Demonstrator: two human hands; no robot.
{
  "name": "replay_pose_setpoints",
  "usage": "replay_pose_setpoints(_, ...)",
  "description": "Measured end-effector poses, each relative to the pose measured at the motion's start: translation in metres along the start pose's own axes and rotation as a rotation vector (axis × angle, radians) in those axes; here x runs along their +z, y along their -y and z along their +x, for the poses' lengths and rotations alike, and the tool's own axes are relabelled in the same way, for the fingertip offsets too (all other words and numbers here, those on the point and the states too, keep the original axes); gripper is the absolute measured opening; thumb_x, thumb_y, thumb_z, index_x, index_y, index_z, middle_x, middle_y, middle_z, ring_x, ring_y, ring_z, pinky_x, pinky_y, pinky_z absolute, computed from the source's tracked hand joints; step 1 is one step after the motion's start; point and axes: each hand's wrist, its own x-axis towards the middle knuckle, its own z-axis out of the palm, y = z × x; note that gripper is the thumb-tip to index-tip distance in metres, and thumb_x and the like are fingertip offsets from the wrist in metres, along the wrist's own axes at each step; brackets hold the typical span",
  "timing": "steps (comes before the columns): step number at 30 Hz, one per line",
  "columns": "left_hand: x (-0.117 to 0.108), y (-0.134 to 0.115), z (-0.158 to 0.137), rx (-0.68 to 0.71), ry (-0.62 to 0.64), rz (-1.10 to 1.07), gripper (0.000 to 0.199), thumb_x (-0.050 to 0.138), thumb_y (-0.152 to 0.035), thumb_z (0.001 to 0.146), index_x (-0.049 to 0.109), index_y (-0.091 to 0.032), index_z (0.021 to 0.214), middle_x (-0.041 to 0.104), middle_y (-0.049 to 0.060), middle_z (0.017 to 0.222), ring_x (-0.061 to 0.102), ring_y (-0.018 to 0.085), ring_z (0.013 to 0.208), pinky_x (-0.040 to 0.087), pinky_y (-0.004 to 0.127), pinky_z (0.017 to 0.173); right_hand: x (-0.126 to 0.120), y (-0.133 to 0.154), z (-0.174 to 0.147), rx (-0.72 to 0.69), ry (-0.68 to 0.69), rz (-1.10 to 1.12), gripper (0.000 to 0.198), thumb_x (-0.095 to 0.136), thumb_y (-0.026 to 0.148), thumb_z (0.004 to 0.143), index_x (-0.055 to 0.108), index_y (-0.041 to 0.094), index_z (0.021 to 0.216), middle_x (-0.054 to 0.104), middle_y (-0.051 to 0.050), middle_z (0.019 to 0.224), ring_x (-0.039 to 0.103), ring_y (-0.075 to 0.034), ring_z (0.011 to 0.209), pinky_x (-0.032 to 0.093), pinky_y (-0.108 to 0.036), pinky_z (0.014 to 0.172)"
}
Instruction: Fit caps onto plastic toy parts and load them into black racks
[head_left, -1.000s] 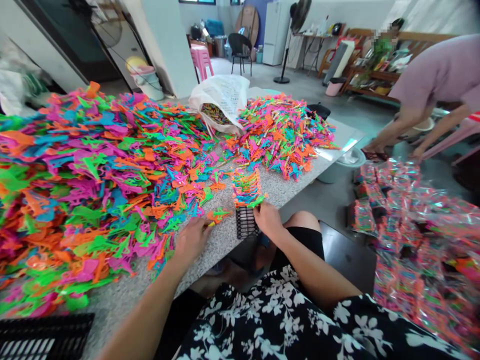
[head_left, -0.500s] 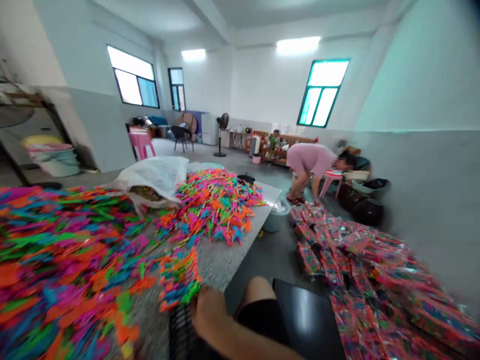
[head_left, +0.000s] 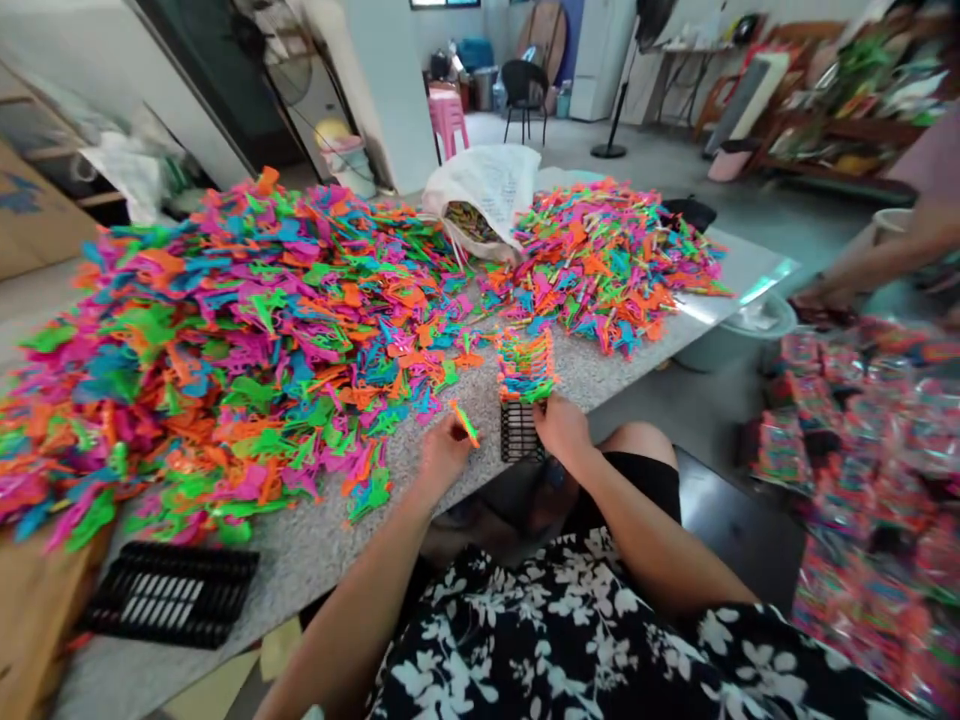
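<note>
My left hand point(head_left: 442, 452) pinches a small orange and green plastic piece point(head_left: 465, 423) just above the granite table point(head_left: 330, 545). My right hand point(head_left: 561, 427) rests on a black slotted rack point(head_left: 519, 432) at the table's near edge. A row of coloured plastic pieces point(head_left: 526, 364) stands packed in the far part of that rack. A huge heap of flat neon plastic pieces point(head_left: 225, 330) covers the table to the left of both hands.
A second heap of coloured pieces point(head_left: 611, 250) lies at the far right of the table beside a white sack point(head_left: 486, 192). Another black rack point(head_left: 172, 595) lies near left. Shiny filled packets point(head_left: 855, 450) cover the floor at right, where another person's arm point(head_left: 877, 255) reaches down.
The view swung up to the room and back down. My left hand has lifted an orange-green piece off the table. My right hand stays on the rack.
</note>
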Motion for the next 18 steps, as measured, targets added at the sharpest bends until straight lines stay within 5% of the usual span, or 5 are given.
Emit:
replay_pose_setpoints(4, 0.026, -0.004, 0.017, 0.128, -0.002, 0.069, 0.029, 0.080, -0.046, 0.076, 0.065, -0.021, 0.076, 0.069, 0.003, 0.075, 0.063, 0.020, 0.074, 0.047, 0.032, 0.072, -0.002, 0.000, 0.003, 0.013, -0.005, 0.018, 0.031, 0.050, 0.036, 0.109, 0.067, 0.011, 0.118, 0.077, -0.019, 0.110, 0.074, -0.029, 0.105, 0.050, -0.035, 0.089)
replay_pose_setpoints(9, 0.054, -0.013, 0.034, 0.047, -0.066, 0.084, 0.029, 0.080, -0.046, 0.079, 0.068, -0.020, 0.085, 0.070, 0.004, 0.076, 0.064, 0.022, 0.071, 0.046, 0.032, 0.068, -0.002, -0.001, 0.004, 0.026, -0.004, 0.022, 0.032, 0.048, 0.037, 0.109, 0.067, 0.012, 0.116, 0.077, -0.018, 0.111, 0.074, -0.029, 0.105, 0.051, -0.034, 0.090)
replay_pose_setpoints(18, 0.067, -0.029, 0.031, 0.163, -0.095, 0.327, 0.024, 0.071, -0.036, 0.091, 0.078, -0.018, 0.104, 0.076, 0.009, 0.089, 0.071, 0.027, 0.085, 0.050, 0.036, 0.081, -0.004, -0.002, 0.003, 0.013, 0.007, 0.025, 0.033, 0.045, 0.038, 0.110, 0.066, 0.013, 0.117, 0.076, -0.018, 0.115, 0.074, -0.029, 0.108, 0.053, -0.035, 0.092)
